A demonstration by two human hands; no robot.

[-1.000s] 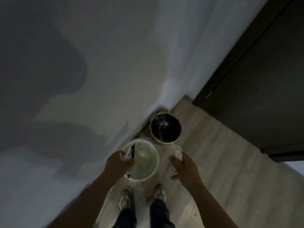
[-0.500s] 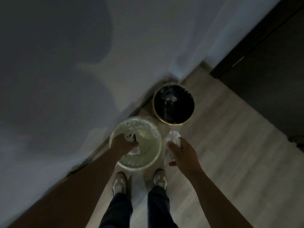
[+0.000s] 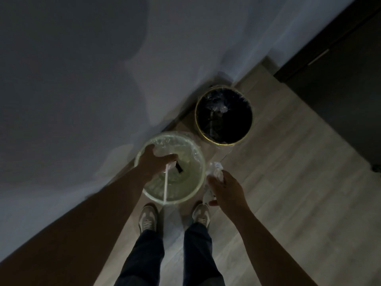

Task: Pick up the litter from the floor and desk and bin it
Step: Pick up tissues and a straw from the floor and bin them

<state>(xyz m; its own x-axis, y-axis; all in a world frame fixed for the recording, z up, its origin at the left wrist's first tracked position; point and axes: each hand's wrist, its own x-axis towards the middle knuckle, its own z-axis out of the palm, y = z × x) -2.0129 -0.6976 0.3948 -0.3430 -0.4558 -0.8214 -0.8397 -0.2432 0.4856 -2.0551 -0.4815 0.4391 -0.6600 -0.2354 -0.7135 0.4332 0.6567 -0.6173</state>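
Observation:
My left hand (image 3: 153, 162) is over the mouth of a pale green bin (image 3: 198, 182) lined with a clear bag. A long white strip (image 3: 166, 184) and a small black piece (image 3: 179, 168) hang from its fingers inside the rim. My right hand (image 3: 226, 193) is just right of that bin, shut on a wad of crumpled white litter (image 3: 215, 172) that sticks out past the fingers. A black bin with a gold rim (image 3: 223, 115) stands behind, with clear plastic inside it.
Both bins stand against a pale wall (image 3: 103, 79) at the edge of a light wooden floor (image 3: 288, 182). A dark door or cabinet (image 3: 340, 79) fills the upper right. My two shoes (image 3: 147, 218) are right in front of the green bin.
The view has closed in on the bins. My left hand has gone further over the green bin, and the white strip now hangs down long. My right hand has kept its wad.

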